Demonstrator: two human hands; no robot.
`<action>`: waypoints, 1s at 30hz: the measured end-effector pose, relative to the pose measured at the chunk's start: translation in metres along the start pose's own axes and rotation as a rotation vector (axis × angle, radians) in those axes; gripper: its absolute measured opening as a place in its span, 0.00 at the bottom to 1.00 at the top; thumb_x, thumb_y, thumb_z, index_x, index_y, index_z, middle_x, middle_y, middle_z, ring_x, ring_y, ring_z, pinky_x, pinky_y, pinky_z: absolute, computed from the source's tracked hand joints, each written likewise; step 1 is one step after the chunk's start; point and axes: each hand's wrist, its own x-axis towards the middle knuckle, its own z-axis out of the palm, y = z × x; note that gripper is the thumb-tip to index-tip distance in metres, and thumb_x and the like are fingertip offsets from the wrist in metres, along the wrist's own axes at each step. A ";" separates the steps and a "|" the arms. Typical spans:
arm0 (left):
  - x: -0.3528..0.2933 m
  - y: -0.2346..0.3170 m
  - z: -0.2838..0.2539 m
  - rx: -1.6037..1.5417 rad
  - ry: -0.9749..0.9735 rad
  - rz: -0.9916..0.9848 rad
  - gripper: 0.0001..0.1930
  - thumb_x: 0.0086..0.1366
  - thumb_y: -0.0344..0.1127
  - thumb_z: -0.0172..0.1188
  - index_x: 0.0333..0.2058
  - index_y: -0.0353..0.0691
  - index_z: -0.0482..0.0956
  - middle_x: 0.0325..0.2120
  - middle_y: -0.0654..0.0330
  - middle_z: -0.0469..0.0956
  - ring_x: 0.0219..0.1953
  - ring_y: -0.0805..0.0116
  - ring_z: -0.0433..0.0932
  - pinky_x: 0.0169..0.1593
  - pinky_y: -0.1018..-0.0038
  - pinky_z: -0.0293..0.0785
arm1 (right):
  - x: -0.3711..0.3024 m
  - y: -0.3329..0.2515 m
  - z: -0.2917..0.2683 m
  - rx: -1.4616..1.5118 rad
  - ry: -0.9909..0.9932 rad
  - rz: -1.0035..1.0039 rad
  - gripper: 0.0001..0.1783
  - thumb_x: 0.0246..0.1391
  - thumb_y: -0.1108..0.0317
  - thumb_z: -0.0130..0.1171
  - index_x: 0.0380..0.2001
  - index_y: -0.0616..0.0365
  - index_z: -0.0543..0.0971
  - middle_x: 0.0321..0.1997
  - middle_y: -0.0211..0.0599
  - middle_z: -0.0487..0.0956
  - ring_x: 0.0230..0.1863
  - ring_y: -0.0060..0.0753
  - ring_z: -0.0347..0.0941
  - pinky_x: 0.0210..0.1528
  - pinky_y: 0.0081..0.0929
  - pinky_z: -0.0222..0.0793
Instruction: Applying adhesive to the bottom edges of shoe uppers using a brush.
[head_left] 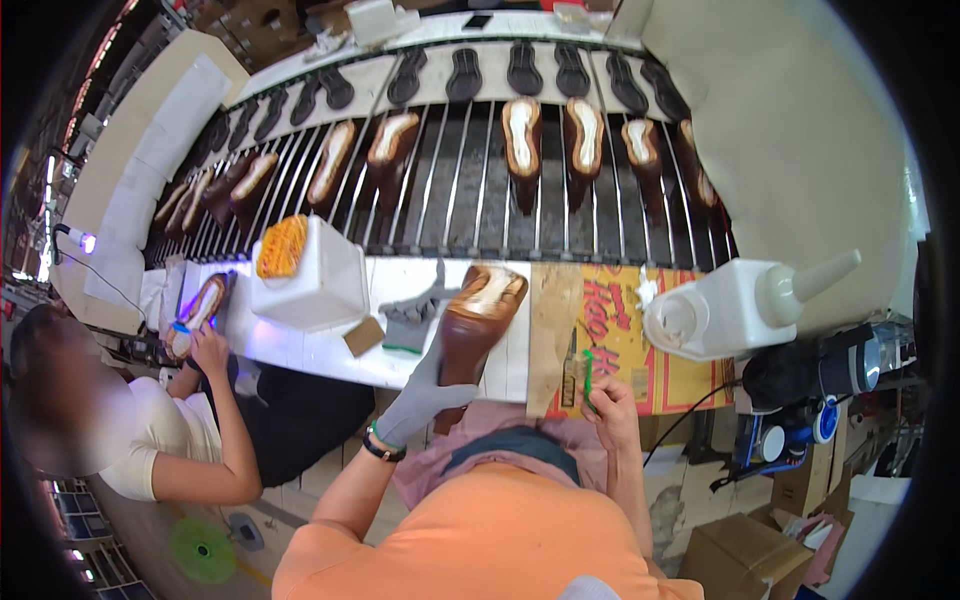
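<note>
My left hand (428, 402), in a grey glove, grips a brown leather boot upper (470, 335) by its narrow shaft. The boot is tilted with its underside up, showing a pale strip along the sole area. In my bare right hand (614, 408), the fingers pinch a slim green brush (588, 372) that looks like a toothbrush; its bristles are too small to make out. The brush is above a cardboard sheet (550, 300), apart from the boot. A grey glove (408, 322) lies on the white table (380, 275) just left of the boot.
Beyond the table, a rack of metal rods (455, 190) carries several upturned boots, with dark soles (464, 75) behind. A white container with an orange sponge (283, 247) stands left, a white glue bottle (735, 305) right. A co-worker (180, 430) handles another shoe at left.
</note>
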 end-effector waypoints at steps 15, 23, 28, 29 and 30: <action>0.242 0.029 -0.128 0.291 0.491 0.510 0.22 0.59 0.38 0.58 0.50 0.32 0.71 0.31 0.56 0.80 0.31 0.59 0.79 0.37 0.65 0.73 | -0.008 -0.027 -0.014 0.134 0.134 -0.215 0.06 0.61 0.68 0.54 0.34 0.59 0.76 0.31 0.40 0.79 0.18 0.22 0.65 0.18 0.16 0.57; 0.285 -0.056 -0.114 0.736 0.806 0.215 0.35 0.62 0.45 0.52 0.59 0.23 0.56 0.49 0.33 0.69 0.53 0.38 0.68 0.56 0.57 0.64 | -0.013 -0.015 -0.015 0.139 0.237 -0.170 0.09 0.61 0.64 0.55 0.35 0.58 0.75 0.30 0.36 0.77 0.18 0.22 0.65 0.17 0.16 0.56; 0.222 -0.048 -0.036 0.685 0.789 0.539 0.39 0.64 0.44 0.55 0.64 0.27 0.48 0.63 0.37 0.54 0.67 0.39 0.49 0.67 0.58 0.49 | 0.023 -0.032 -0.005 -0.065 0.249 -0.092 0.10 0.61 0.62 0.54 0.36 0.58 0.77 0.26 0.31 0.75 0.17 0.18 0.63 0.16 0.15 0.54; 0.212 -0.048 -0.021 0.695 0.768 0.653 0.37 0.64 0.42 0.56 0.65 0.29 0.50 0.63 0.37 0.56 0.67 0.40 0.51 0.67 0.61 0.50 | 0.036 -0.040 -0.002 -0.180 0.356 -0.032 0.10 0.61 0.63 0.54 0.36 0.59 0.78 0.25 0.29 0.75 0.17 0.16 0.62 0.17 0.15 0.52; 0.203 -0.049 -0.009 0.694 0.721 0.593 0.37 0.64 0.42 0.56 0.65 0.29 0.50 0.63 0.37 0.56 0.67 0.40 0.51 0.67 0.61 0.50 | 0.050 -0.048 0.001 -0.283 0.322 -0.088 0.11 0.61 0.63 0.54 0.36 0.60 0.79 0.24 0.27 0.74 0.18 0.15 0.61 0.18 0.15 0.51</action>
